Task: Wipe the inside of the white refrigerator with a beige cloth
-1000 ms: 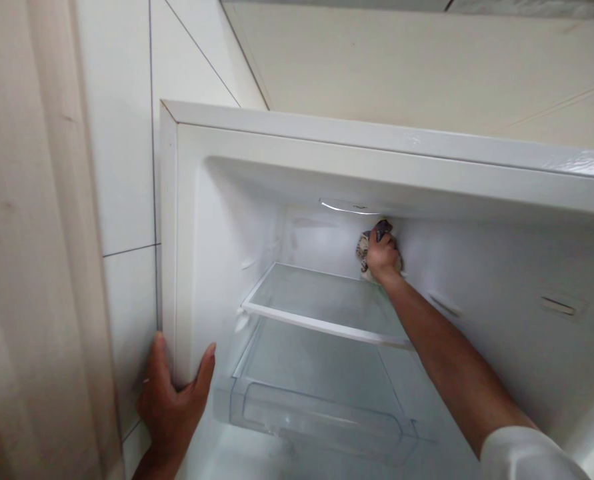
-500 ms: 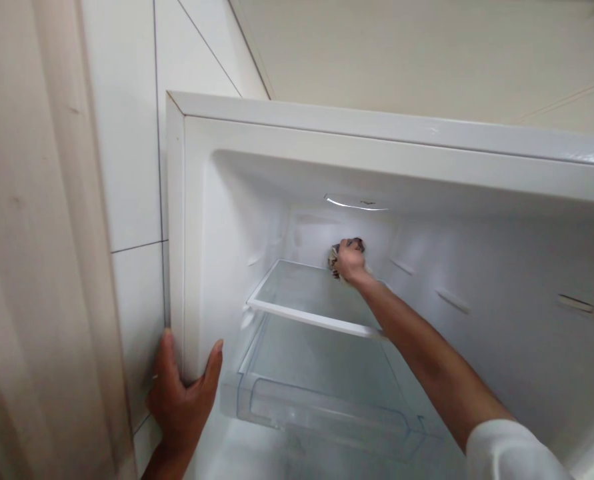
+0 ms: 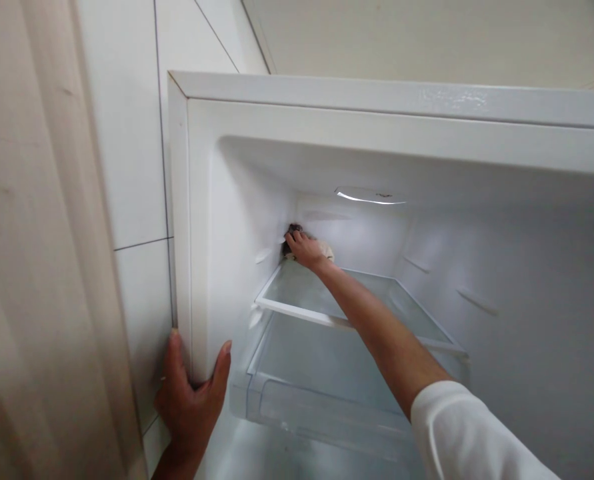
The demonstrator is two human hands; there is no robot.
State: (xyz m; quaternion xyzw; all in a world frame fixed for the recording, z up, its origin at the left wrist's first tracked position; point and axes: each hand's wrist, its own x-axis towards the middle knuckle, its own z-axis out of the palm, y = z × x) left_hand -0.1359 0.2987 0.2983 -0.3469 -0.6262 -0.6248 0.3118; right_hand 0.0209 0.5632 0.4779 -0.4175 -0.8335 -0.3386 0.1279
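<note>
An open white fridge (image 3: 327,123) fills the view. My right hand (image 3: 304,250) reaches deep inside, closed on a crumpled cloth (image 3: 293,233) pressed into the back left corner, just above the glass shelf (image 3: 327,297). My left hand (image 3: 191,397) grips the fridge's left front edge, with the thumb inside and the fingers wrapped round the outside wall.
A clear plastic drawer (image 3: 327,413) sits below the shelf. An interior lamp (image 3: 371,195) is set in the fridge ceiling. White wall tiles (image 3: 131,133) and a pale curtain (image 3: 37,233) stand to the left of the fridge.
My right hand has slid the cloth leftward along the back wall, from the right of centre to the back left corner. The left hand keeps its grip on the fridge edge.
</note>
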